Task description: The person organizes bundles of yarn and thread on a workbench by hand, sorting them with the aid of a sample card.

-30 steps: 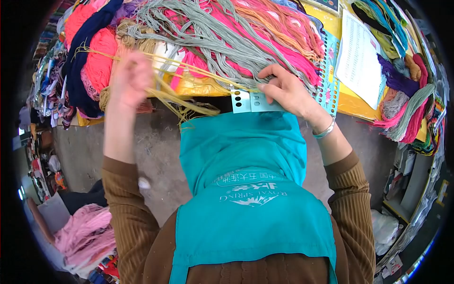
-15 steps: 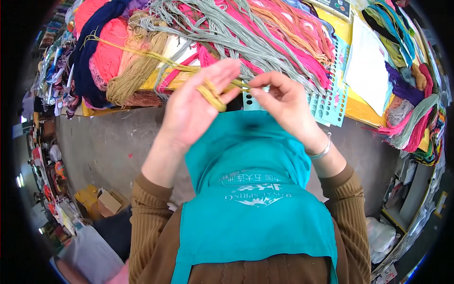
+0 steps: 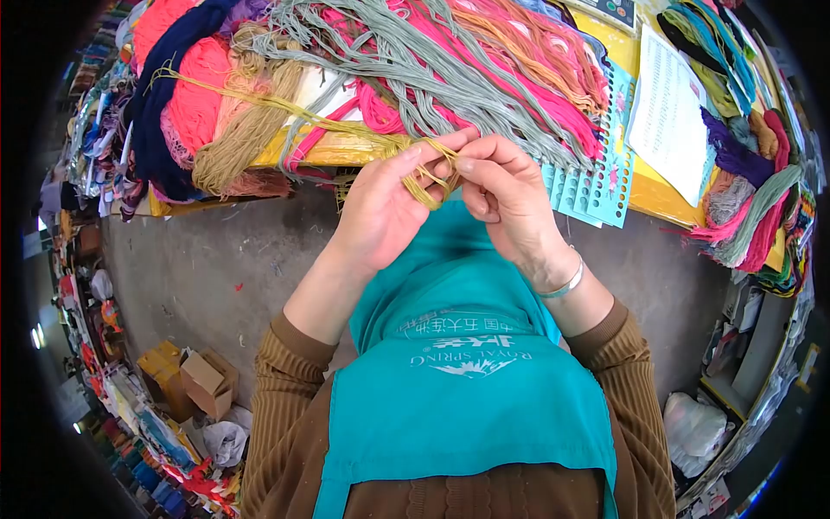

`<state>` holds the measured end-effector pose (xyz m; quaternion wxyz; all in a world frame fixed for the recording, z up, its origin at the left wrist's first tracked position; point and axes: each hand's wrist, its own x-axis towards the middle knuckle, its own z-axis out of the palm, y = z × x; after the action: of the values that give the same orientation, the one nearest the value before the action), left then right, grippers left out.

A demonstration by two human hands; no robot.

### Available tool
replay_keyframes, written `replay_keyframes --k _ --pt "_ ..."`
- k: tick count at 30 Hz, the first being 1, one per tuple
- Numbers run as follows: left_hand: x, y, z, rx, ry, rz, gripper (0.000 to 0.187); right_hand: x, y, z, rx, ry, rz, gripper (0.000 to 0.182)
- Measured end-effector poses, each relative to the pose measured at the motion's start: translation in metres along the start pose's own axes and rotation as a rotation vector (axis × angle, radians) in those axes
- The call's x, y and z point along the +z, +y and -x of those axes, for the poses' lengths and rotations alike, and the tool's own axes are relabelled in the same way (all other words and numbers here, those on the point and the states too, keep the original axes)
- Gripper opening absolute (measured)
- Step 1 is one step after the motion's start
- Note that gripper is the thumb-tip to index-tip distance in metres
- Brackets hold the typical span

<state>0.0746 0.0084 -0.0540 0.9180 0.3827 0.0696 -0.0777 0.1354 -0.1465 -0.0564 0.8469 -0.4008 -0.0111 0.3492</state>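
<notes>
My left hand (image 3: pixel 380 208) and my right hand (image 3: pixel 506 195) meet at the near edge of a yellow table (image 3: pixel 333 151), fingertips together. Both pinch a thin bundle of mustard-yellow thread (image 3: pixel 425 173) that loops between them. The thread runs away to the upper left across the table (image 3: pixel 259 99). Just beyond my right hand lies a light blue punched thread-organizer card (image 3: pixel 596 186), partly hidden by that hand. A silver bracelet (image 3: pixel 564 284) is on my right wrist. I wear a teal apron (image 3: pixel 458 363) over brown ribbed sleeves.
Skeins of grey (image 3: pixel 415 69), pink (image 3: pixel 527 95), coral (image 3: pixel 194 91), navy (image 3: pixel 156 104) and tan (image 3: pixel 238 143) thread cover the table. A printed white sheet (image 3: pixel 666 108) lies at right beside more coloured skeins (image 3: pixel 743 182). Below is grey floor (image 3: pixel 216 259) with cardboard boxes (image 3: pixel 203 381).
My left hand swung in from the far left with the yellow thread and joined my right hand, which lifted off the blue card. Both now pinch the looped thread.
</notes>
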Motion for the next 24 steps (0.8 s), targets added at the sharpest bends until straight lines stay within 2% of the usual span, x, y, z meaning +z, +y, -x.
replay_keyframes --k 4,7,13,16,24 --pt "0.0041 -0.0036 -0.0005 0.068 0.052 -0.064 0.039 0.0006 0.0051 0.0016 -0.092 0.015 0.232 0.001" --pt "0.0015 -0.0048 -0.0013 0.113 0.082 -0.095 0.033 0.0034 0.0059 0.0021 -0.124 0.030 0.269 0.002" --pt "0.0006 -0.0043 -0.0012 0.127 0.088 -0.077 0.028 0.0005 0.0038 0.0000 -0.031 0.052 0.071 0.004" --pt "0.0009 -0.0031 -0.0007 0.120 0.093 -0.091 0.026 -0.0011 0.0025 -0.0005 0.007 0.035 0.125 0.005" --pt "0.0070 -0.0033 -0.0011 0.150 0.105 -0.149 0.027 -0.0022 0.0042 0.0004 -0.063 0.048 0.273 0.006"
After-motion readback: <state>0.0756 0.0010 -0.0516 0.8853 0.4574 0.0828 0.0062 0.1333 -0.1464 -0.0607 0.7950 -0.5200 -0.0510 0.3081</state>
